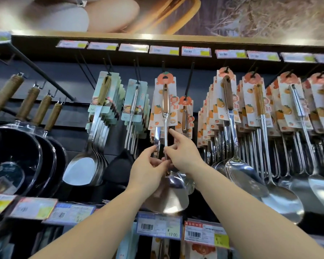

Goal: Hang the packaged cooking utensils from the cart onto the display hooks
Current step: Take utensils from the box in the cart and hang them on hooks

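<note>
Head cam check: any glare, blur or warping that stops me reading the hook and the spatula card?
Head view: wide-angle bends the top shelf; price tags too blurred to read; glare on the spatula shaft and ladles; the card's hole at the hook is soft; both hands, left, right, fairly sharp.

Two bare hands: left hand [148,170], right hand [183,154].

Four black pans with ribbed wooden handles [29,101] hang at left.

Two stacks of steel utensils on pale green backing cards [105,92]; number per stack cannot be told.

Orange-and-white persimmon-print carded steel utensils [165,103]: two hooks at centre and four dense stacks at right; pieces per stack uncountable.

White-and-yellow price tags along the top rail [196,51]: about ten in view.

Barcode shelf labels on the lower shelf edge [158,226]: five readable as separate.
</note>
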Demonstrator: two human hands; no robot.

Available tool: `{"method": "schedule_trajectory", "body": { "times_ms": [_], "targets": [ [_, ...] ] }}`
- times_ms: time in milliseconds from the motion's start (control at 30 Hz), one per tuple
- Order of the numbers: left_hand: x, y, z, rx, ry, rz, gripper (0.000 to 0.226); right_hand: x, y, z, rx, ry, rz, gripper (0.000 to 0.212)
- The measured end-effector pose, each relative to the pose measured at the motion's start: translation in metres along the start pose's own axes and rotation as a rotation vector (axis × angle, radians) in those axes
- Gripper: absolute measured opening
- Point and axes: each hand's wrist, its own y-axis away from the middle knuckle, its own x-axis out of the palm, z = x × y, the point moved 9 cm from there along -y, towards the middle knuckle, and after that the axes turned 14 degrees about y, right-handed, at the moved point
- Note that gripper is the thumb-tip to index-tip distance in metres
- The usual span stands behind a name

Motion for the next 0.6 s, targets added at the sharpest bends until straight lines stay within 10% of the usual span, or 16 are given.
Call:
{"method": "schedule_trajectory", "body": {
  "times_ms": [600],
  "targets": [
    [-0.034,-0.009,0.018,-0.011,-0.198,-0.077,0.055,-0.036,-0.018,-0.036,0.065,-0.167,-0.198,0.055]
  ]
}}
